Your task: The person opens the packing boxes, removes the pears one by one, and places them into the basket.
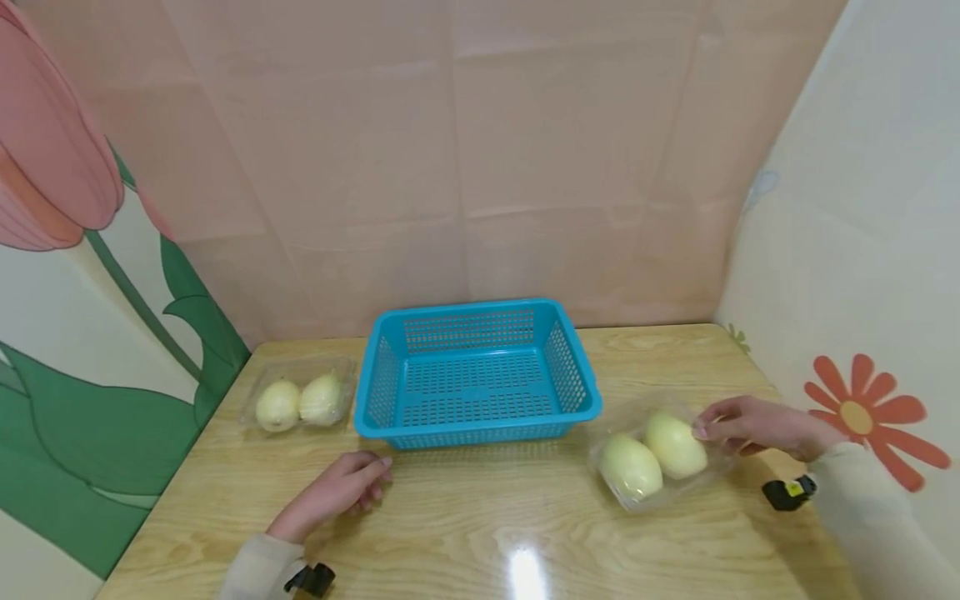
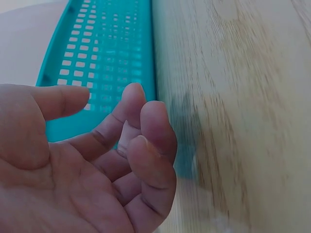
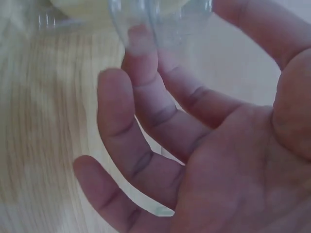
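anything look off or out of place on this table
Nothing looks spilled or broken. Only the right pack looks askew: it lies slanted to the basket, while the left pack sits straighter. The right grip pinches its edge, which may explain the angle.

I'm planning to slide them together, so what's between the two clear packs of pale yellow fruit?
The blue perforated plastic basket stands between the left pack and the right pack, as the head view shows.

left grip (image 1: 337, 487): fingers (image 2: 154, 182) loosely curled | right grip (image 1: 744, 425): thumb (image 3: 272, 24) and fingers pinching | both forearms (image 1: 862, 500) angled inward
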`<state>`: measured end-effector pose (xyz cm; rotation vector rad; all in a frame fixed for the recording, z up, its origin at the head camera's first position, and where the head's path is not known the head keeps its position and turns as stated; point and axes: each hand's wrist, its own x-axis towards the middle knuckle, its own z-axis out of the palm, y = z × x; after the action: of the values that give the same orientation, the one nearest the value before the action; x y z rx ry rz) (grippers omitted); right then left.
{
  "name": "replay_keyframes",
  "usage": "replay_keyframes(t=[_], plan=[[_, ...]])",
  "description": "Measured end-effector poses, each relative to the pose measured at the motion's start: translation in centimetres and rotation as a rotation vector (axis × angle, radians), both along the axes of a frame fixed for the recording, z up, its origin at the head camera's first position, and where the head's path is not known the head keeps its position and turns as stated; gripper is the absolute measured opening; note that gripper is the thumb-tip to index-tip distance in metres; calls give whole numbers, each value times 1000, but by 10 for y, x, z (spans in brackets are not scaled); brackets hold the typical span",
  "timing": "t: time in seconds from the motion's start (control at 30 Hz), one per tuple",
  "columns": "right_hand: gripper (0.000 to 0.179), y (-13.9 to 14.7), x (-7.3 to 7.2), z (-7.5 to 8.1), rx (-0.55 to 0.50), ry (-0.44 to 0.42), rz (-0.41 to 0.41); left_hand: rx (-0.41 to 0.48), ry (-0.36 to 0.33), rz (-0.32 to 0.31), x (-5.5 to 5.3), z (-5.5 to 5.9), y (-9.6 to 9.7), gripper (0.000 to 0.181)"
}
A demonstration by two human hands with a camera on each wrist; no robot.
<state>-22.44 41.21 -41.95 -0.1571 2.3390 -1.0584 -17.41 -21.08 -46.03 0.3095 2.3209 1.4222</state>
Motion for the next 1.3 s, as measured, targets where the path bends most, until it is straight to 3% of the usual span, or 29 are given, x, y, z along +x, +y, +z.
replay_keyframes(t=[0.23, 0.53, 0.87, 1.07, 1.3], plan=[[29, -29, 5, 1, -74, -58, 144, 17, 4, -11, -1, 0, 2, 42], [49, -77, 15, 3, -120, -85, 279, 2, 42, -37, 6, -4, 13, 34], [39, -113, 23, 2, -61, -59, 285, -18, 79, -117, 17, -1, 28, 24], [42, -130, 28, 2, -63, -46, 305, -21, 75, -161, 20, -1, 37, 25], [51, -152, 32, 1, -79, -44, 315, 56, 13, -153, 21, 0, 54, 31]])
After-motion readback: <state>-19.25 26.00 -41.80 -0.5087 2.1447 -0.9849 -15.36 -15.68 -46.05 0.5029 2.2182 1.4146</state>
